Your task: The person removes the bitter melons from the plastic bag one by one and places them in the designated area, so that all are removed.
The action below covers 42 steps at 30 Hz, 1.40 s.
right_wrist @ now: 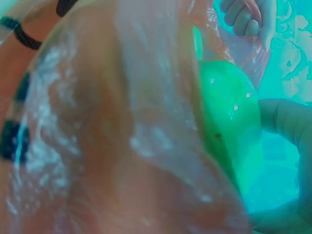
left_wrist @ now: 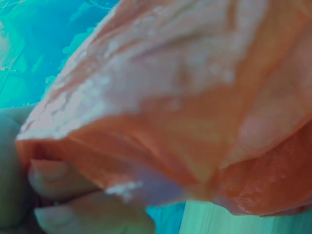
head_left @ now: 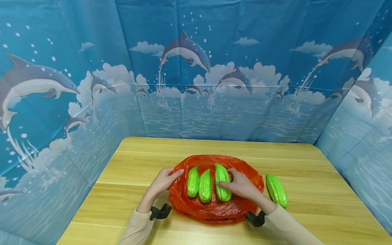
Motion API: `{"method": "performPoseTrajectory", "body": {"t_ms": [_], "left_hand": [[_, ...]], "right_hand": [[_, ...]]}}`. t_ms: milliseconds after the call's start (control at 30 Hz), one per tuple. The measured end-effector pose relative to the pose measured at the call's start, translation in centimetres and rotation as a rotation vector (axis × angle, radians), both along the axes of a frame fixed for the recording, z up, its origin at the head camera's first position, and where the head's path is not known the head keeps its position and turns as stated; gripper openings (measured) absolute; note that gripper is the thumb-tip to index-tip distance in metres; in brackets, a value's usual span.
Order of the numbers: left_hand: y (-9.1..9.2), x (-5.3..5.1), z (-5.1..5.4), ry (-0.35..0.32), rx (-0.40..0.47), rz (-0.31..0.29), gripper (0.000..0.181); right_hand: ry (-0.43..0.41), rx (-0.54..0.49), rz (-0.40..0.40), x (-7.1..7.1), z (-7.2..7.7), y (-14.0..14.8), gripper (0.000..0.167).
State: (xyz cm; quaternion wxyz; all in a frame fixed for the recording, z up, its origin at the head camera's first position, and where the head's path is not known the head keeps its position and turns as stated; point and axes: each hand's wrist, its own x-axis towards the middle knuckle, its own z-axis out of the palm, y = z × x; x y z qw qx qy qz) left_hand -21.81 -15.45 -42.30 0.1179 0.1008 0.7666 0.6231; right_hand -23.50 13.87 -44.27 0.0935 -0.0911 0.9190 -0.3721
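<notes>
A red plastic bag (head_left: pixel 245 165) lies spread open on the table, its mouth facing up. My left hand (head_left: pixel 163 182) pinches the bag's left rim between thumb and fingers; the left wrist view shows the fingertips (left_wrist: pixel 51 170) on the film. Inside the bag two glossy green bitter melons, a left one (head_left: pixel 193 182) and a middle one (head_left: pixel 205 186), lie side by side. My right hand (head_left: pixel 240 183) grips a third bitter melon (head_left: pixel 222 182) at the bag's right part. In the right wrist view, bag film hides part of that melon (right_wrist: pixel 229 112).
Another green bitter melon (head_left: pixel 276 190) lies on the wooden table (head_left: pixel 309 173), just right of the bag. Dark wrist devices sit at the left wrist (head_left: pixel 160 211) and right wrist (head_left: pixel 255 218). A dolphin-print curtain (head_left: pixel 196 112) stands behind the table and along its sides.
</notes>
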Motion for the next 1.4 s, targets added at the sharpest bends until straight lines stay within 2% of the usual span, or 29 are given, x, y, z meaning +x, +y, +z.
{"method": "performPoseTrajectory", "body": {"t_ms": [300, 1400], "left_hand": [[0.01, 0.00, -0.01, 0.003, -0.002, 0.006, 0.036], [-0.14, -0.09, -0.08, -0.007, 0.006, -0.002, 0.036]], "right_hand": [[0.021, 0.003, -0.006, 0.31, 0.72, -0.08, 0.077], [0.084, -0.055, -0.020, 0.43, 1.01, 0.50, 0.077]]}}
